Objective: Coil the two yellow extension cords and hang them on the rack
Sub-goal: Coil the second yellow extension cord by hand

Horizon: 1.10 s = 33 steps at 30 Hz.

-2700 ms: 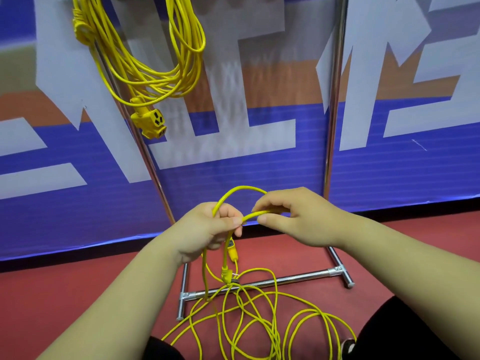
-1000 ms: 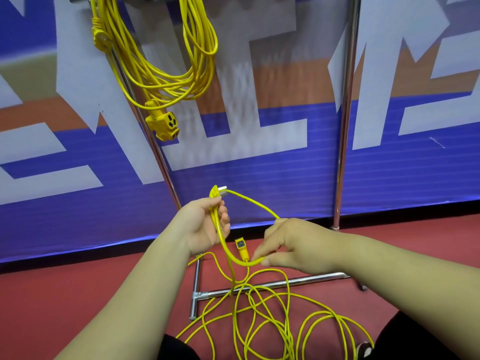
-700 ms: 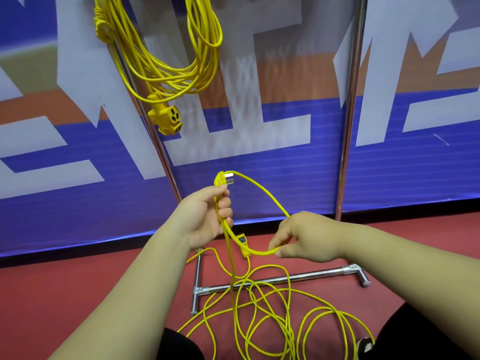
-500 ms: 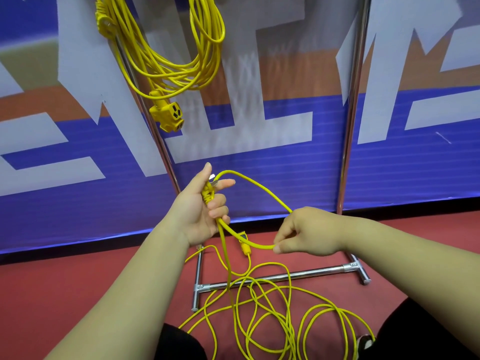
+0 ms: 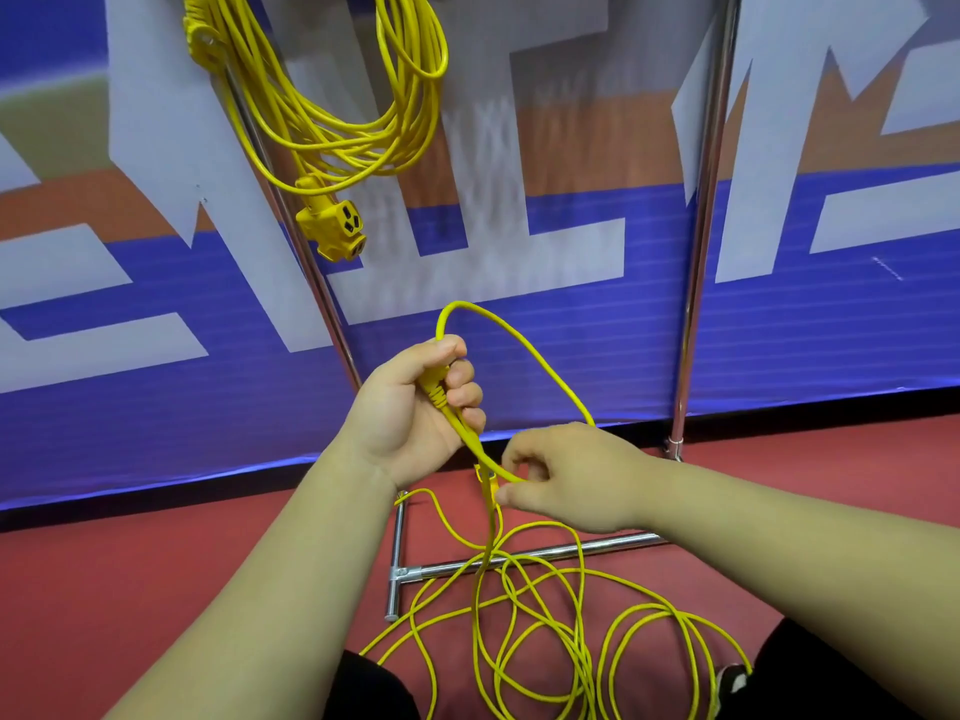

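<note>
The loose extension cord (image 5: pixel 440 394) that my left hand (image 5: pixel 410 413) grips and my right hand (image 5: pixel 571 480) pinches is bright yellow all along, moulded end included. The coiled extension cord (image 5: pixel 337 148) is the same yellow; its socket block (image 5: pixel 332 226) is yellow with black slots. The rack (image 5: pixel 701 252) is shiny silver. The banner (image 5: pixel 156 407) is deep blue with faint horizontal lines, large pale grey-white angular shapes, an orange-brown band and a green patch. The floor (image 5: pixel 130 589) is dull red. My trousers (image 5: pixel 374 688) are black, my shoe (image 5: pixel 727 683) black with white.
</note>
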Each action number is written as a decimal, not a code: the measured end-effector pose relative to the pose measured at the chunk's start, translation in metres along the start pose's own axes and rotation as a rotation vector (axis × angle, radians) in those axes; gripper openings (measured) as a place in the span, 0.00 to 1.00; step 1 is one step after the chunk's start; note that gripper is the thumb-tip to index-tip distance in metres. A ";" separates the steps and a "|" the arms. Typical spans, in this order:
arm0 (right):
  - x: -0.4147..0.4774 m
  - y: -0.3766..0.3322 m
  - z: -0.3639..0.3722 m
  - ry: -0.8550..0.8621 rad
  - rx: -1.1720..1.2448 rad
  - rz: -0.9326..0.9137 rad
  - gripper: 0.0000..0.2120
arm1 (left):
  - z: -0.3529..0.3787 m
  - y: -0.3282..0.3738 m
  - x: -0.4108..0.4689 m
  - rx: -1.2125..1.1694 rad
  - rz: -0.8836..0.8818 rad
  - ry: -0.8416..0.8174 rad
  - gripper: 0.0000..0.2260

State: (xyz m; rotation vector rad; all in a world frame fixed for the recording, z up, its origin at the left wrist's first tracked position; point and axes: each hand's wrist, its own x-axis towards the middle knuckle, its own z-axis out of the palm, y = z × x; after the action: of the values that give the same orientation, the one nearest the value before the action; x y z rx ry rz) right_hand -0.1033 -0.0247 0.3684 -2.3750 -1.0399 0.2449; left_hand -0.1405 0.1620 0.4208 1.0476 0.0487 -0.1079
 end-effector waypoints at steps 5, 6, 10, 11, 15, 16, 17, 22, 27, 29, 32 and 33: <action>0.006 -0.006 0.006 0.089 0.185 -0.092 0.13 | 0.000 0.002 0.001 -0.113 0.075 -0.102 0.13; 0.007 -0.006 0.007 0.096 0.179 -0.106 0.14 | -0.001 0.003 0.001 -0.138 0.088 -0.120 0.14; 0.009 -0.005 0.005 0.111 0.215 -0.124 0.14 | 0.000 0.006 0.001 -0.144 0.148 -0.113 0.18; 0.009 -0.005 0.002 0.125 0.226 -0.126 0.13 | -0.001 0.007 0.001 -0.108 0.154 -0.083 0.22; 0.011 0.000 -0.017 0.188 0.387 -0.049 0.13 | -0.011 -0.002 0.002 0.164 0.118 0.023 0.30; 0.011 0.003 -0.021 0.215 0.469 -0.008 0.13 | -0.012 -0.008 0.002 0.265 0.096 0.052 0.31; 0.011 0.005 -0.026 0.250 0.552 0.035 0.13 | -0.014 -0.017 0.003 0.390 0.078 0.075 0.32; 0.010 0.007 -0.047 0.365 0.911 0.168 0.13 | -0.012 -0.064 0.007 0.905 -0.110 -0.198 0.17; 0.010 0.014 -0.057 0.459 0.914 0.208 0.13 | -0.014 -0.072 0.016 0.922 -0.126 -0.207 0.08; 0.010 0.023 -0.064 0.511 0.732 0.245 0.15 | -0.013 -0.066 0.017 0.824 -0.082 -0.104 0.09; 0.008 0.032 -0.066 0.498 0.510 0.239 0.15 | -0.009 -0.056 0.018 0.592 0.005 0.072 0.09; 0.006 0.031 -0.064 0.455 0.412 0.207 0.15 | -0.007 -0.052 0.019 0.503 0.006 0.121 0.11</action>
State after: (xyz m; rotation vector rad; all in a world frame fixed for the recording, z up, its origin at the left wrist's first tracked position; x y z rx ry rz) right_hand -0.0567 -0.0633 0.4056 -2.0240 -0.4775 -0.0135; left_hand -0.1277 0.1415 0.3708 1.5560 0.1328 -0.0515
